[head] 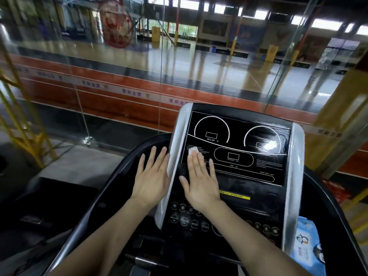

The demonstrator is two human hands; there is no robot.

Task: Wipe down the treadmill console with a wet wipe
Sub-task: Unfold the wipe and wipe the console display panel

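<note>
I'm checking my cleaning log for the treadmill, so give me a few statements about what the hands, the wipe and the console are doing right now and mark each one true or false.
1. The right hand lies flat on the black console panel with the wet wipe under its fingertips. True.
2. The left hand holds the wipe. False: it holds nothing and rests open beside the console's left silver trim.
3. The pack of wipes sits to the right of the console. True.
4. The wipe is over the right-hand dial. False: it is on the left part of the display, below the incline dial.
5. The right hand is pressing the lower buttons. False: it is above them.
</note>
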